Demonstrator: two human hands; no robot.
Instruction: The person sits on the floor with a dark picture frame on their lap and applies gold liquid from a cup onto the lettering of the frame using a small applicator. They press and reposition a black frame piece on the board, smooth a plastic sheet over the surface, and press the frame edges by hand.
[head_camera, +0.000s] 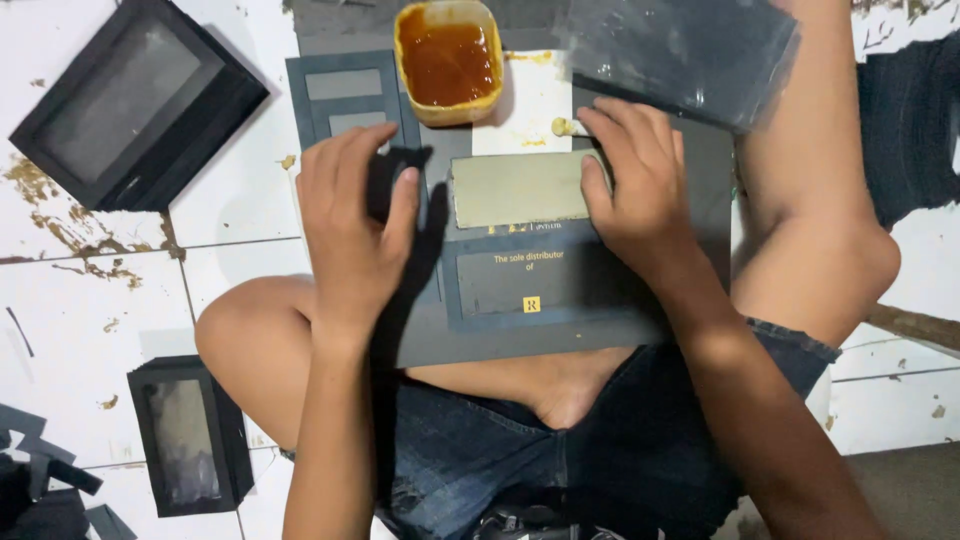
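Here, grip first: the right hand (640, 190) lies flat with its thumb and fingers pressed on the right end of the grey card (520, 187); a small glue-tipped stick (568, 127) is tucked under its fingertips.
Left hand: the left hand (350, 225) is spread palm down just left of the grey card, its fingers apart and clamped on nothing, pressing a dark flap against the board.
Grey card: a pale rectangle lying flat and level on the dark board (560, 325), between the two hands, touching both thumbs or very nearly so.
Dark board: a large sheet resting across the person's crossed legs, with a printed panel just below the grey card.
Glue tub (447, 60): a yellow tub of brown glue, open, standing just above the grey card on the far edge of the board.
White paper (535, 105): a scrap smeared with glue, between the tub and the grey card.
Clear sheets (680, 55): a stack of cloudy plastic film above and to the right of the grey card, on the raised knee.
Black window boxes: one finished box (135, 100) well to the upper left of the grey card on the tiled floor (90, 300), another (190, 435) well to the lower left.
Step in hand: it looks like pressing the card down onto the glued board.
Next move calls for: probably even pressure from the middle outward, keeping the card square to the panel below it, with no glue from the stick smearing the face.
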